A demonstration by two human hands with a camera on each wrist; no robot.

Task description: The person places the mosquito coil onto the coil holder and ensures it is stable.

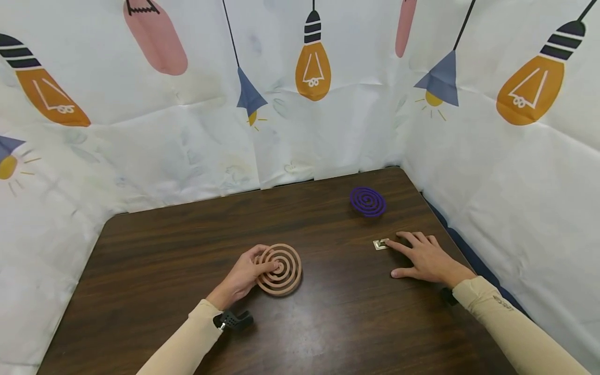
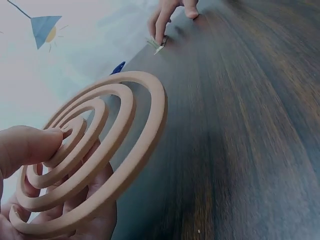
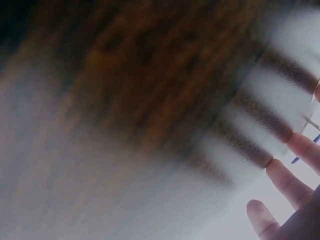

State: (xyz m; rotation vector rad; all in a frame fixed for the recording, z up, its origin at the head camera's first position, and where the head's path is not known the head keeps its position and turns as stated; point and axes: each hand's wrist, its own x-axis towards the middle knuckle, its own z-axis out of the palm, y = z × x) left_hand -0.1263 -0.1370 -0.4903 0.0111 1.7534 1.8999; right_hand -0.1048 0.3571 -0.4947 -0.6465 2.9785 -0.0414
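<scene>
My left hand holds a brown mosquito coil above the near middle of the table, thumb on its upper face and fingers underneath. In the left wrist view the coil is tilted, its spiral gaps showing. At the right, my right hand is spread low over the tabletop. Its index fingertip touches a small, flat metal coil stand. The right wrist view shows the right hand's fingers stretched out over the blurred tabletop.
A purple-blue mosquito coil lies towards the back right of the dark wood table. White cloth walls printed with lamps and bulbs stand along the table's far and right sides.
</scene>
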